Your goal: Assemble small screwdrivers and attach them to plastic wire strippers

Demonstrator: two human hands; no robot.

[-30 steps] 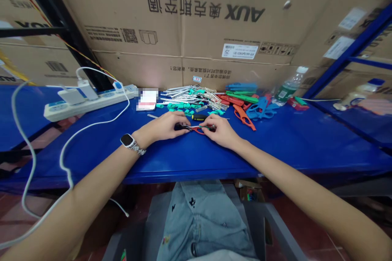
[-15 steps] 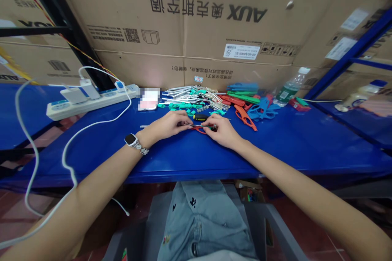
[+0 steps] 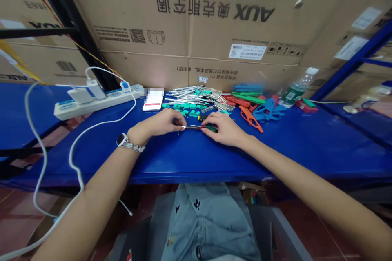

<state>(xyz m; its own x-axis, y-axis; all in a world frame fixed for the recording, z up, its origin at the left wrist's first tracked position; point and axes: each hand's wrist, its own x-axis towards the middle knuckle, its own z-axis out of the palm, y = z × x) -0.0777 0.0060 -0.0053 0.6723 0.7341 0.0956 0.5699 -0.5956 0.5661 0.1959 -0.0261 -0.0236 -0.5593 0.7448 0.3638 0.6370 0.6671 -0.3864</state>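
Note:
A thin dark rod-like piece (image 3: pixel 192 127) with a pale wire-like strand along it spans the gap between my hands, low over the blue table. My left hand (image 3: pixel 167 122), wearing a watch at the wrist, pinches its left end. Closed on its right end, my right hand (image 3: pixel 225 128) also has something dark green under the fingers; the grip hides most of it. Just behind my right fingers lies a yellow and black screwdriver (image 3: pixel 202 117), partly covered. Beyond both hands are small green plastic pieces (image 3: pixel 184 112) and a heap of thin silvery rods (image 3: pixel 190 96).
Right of the heap lie orange plastic parts (image 3: pixel 251 119) and blue plastic parts (image 3: pixel 268 111), near a clear bottle (image 3: pixel 298 89). A phone (image 3: pixel 153 100) and a white power strip (image 3: pixel 101 102) with cables are on the left. A large cardboard box (image 3: pixel 211 32) stands behind.
My hands have moved apart, my left hand shifting left. The dark rod-like piece now shows between them, where a red looped part showed before. The view has shifted slightly.

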